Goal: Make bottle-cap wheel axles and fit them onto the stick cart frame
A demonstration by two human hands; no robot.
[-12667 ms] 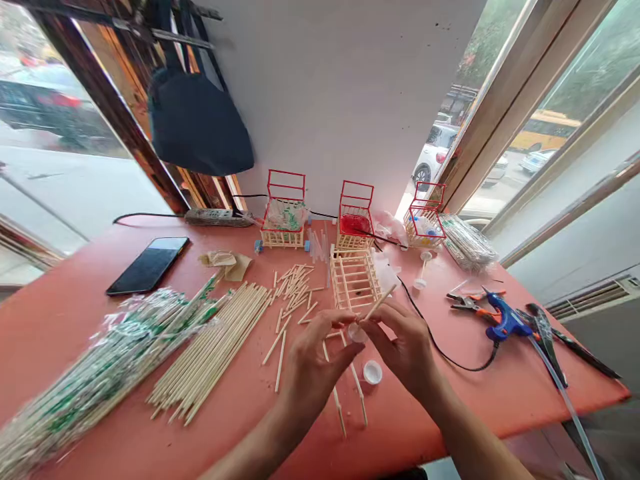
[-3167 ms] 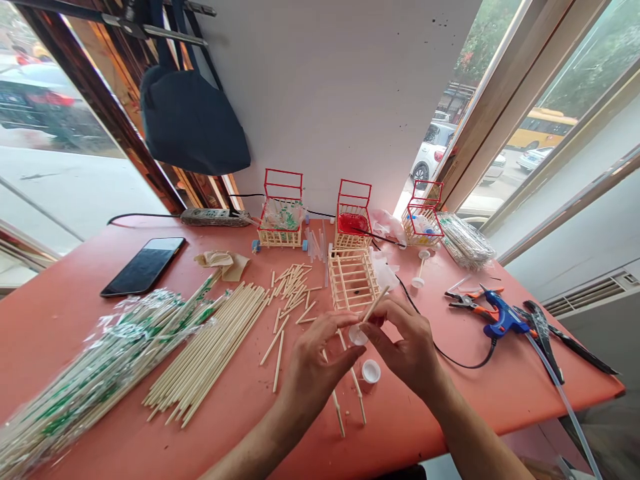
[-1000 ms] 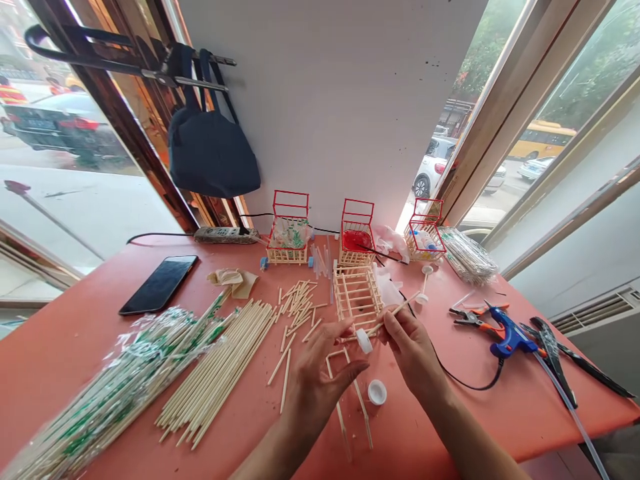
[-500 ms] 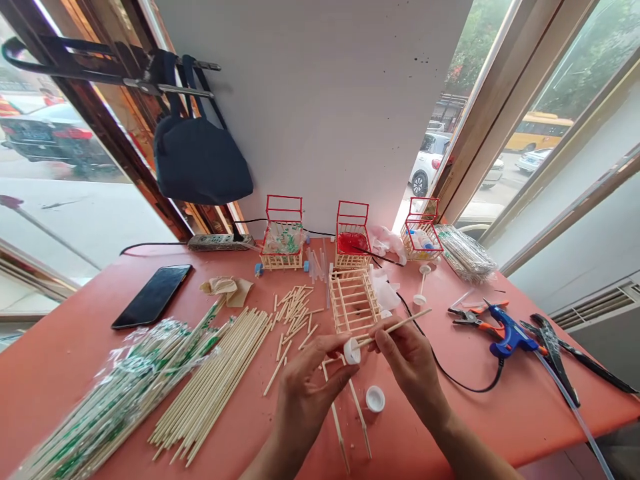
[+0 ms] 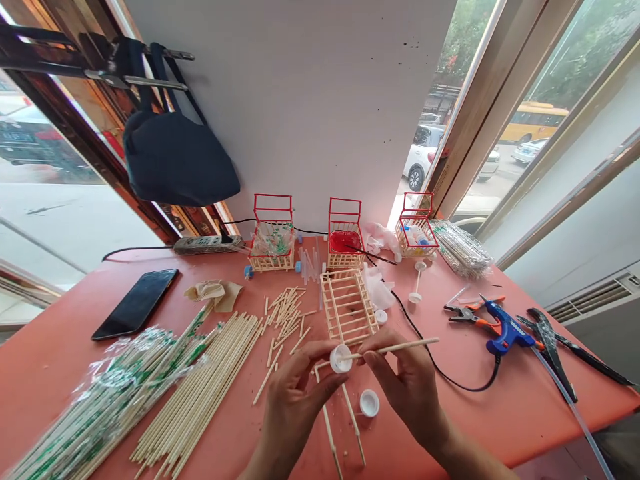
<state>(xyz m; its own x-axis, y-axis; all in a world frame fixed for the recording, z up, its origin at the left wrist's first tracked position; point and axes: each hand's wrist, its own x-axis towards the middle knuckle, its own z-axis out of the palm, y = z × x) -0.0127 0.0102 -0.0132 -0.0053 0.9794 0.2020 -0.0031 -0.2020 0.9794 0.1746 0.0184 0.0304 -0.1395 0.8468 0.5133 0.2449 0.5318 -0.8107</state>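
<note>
Between the thumb and fingers of my left hand [image 5: 299,393] is a white bottle cap [image 5: 341,359], its hollow side tilted toward the right. My right hand [image 5: 405,387] pinches a thin wooden stick [image 5: 407,345], whose left end reaches into the cap. Another white cap [image 5: 369,403] lies hollow side up on the table, below my hands. Just beyond my fingers sits a small frame of wooden sticks [image 5: 349,303]. A stick frame with long legs [image 5: 354,427] lies partly hidden under my left hand.
Small stick carts with red handles [image 5: 273,247] line the wall. Loose cut sticks [image 5: 285,313], a row of long sticks [image 5: 200,393] and a phone [image 5: 135,303] lie left. A blue glue gun [image 5: 510,330], its cord and pliers [image 5: 470,317] lie right.
The stick has swung to lie more level, and the cap has turned to show more of its inside. The whole view has shifted slightly.
</note>
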